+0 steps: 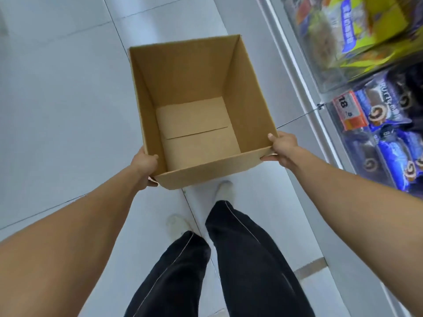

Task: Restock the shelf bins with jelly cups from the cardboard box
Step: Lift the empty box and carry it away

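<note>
Trousers (240,266), dark with a thin pale side stripe, fill the nearest part of the view, above pale shoes (223,191) on a light tiled floor (57,99). Both bare forearms reach forward.

The left hand (144,168) grips the near left corner of the cardboard box (183,72): thumb over the rim, the other fingers curled under the outer wall. The right hand (280,146) grips the near right corner, thumb on top of the rim, fingers pressed against the outside. The box is held clear of the floor, in front of the legs.

Box condition: plain brown corrugated board, open at the top, no top flaps visible, walls straight and unmarked. Its inside shows only the two bottom flaps meeting at a seam; no jelly cups in it.

Farther right stands a white shelf unit (304,94) with clear bins. The nearer bin (338,133) holds blue packets printed with swirl rolls (389,152), behind an orange price tag (349,110). The farther bin (302,37) holds yellow and blue packets (357,33), blurred.
</note>
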